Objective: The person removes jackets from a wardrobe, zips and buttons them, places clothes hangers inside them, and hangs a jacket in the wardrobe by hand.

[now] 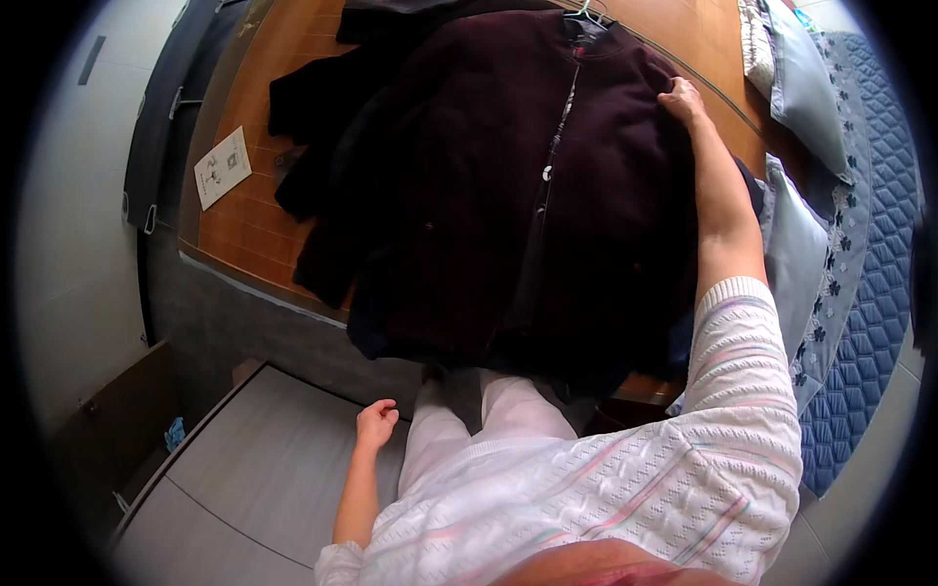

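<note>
On the wooden table (313,44), a printed card (224,168) lies by the left edge; next to it, dark sleeves (311,103) stick out, unfolded. Past the near edge, the left hand (376,425) hangs empty, fingers loosely curled. The maroon jacket (459,176) is already on its hanger (586,13), spread front-up, hem at the near edge; whether it's fastened, I can't tell. The right hand (683,102) grips its shoulder towards the right edge.
</note>
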The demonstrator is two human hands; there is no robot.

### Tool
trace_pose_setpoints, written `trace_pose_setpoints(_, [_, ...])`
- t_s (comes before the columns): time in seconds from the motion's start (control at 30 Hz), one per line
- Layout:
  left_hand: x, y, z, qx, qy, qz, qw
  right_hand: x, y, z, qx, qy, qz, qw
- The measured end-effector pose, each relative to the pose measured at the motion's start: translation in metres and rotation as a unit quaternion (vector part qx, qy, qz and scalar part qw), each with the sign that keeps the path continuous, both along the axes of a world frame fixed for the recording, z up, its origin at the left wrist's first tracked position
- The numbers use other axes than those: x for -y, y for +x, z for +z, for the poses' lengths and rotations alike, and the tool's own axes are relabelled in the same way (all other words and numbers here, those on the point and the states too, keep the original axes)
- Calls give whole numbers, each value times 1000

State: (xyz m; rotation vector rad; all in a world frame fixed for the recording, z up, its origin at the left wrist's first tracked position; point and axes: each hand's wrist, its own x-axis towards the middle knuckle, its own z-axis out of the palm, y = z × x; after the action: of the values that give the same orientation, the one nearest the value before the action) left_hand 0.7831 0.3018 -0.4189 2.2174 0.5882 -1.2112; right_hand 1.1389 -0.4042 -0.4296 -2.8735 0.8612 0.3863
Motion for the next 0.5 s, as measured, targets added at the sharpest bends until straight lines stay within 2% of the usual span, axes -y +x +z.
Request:
trace_pose_setpoints(0.03, [-1, 1, -3, 5, 0, -9, 1000, -5, -4, 0, 26, -17, 19, 999])
trace_pose_setpoints(0.1, [-2, 3, -11, 16, 0, -27, 1000, -15, -11, 12, 63, 65, 15, 996])
trace_pose_setpoints(0.2, [12, 23, 0, 18, -9, -28, 999, -20, -19, 22, 85, 97, 98, 987])
trace_pose_setpoints(0.3, [9, 24, -7, 35, -34, -18, 999, 5, -4, 25, 116, 194, 10, 974])
trace_pose_setpoints(0.33, [10, 24, -4, 34, -29, -27, 999, 21, 6, 11, 159, 87, 49, 982])
trace_pose_setpoints(0.37, [14, 26, 0, 32, -24, -36, 999, 41, 13, -4, 184, 89, 78, 976])
trace_pose_setpoints(0.43, [13, 25, 3, 15, -12, -38, 999, 40, 18, -10, 151, 4, 74, 986])
trace_pose_setpoints(0.5, [10, 17, 0, -9, -2, -21, 1000, 42, 26, -28, 113, 40, 95, 988])
